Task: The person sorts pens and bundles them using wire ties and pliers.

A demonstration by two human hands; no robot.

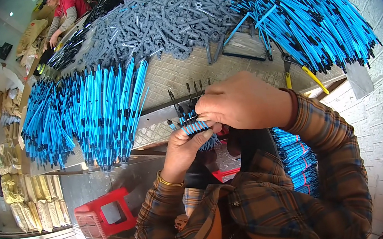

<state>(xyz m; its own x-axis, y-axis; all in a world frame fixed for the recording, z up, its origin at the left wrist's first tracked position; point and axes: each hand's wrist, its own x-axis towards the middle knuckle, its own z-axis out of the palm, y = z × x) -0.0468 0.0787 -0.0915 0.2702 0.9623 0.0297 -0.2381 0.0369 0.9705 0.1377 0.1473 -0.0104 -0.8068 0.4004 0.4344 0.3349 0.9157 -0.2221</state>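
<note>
My left hand (183,150) is closed around a small bundle of thin blue rods (194,127) with black upper ends, held just off the table's near edge. The rods sit side by side, their black tips pointing away from me. My right hand (243,101) is closed, thumb and fingers pinched together against the right side of that bundle. Whatever lies between those fingertips is hidden. Below my hands, the rods' lower blue ends show in part.
Blue rods with black parts lie in heaps at the left (97,113) and right (315,24). Grey plastic pieces (163,21) are piled behind. Yellow-handled pliers (313,78) rest at the right edge. A red stool (109,211) stands lower left; another person (70,7) works at the far left.
</note>
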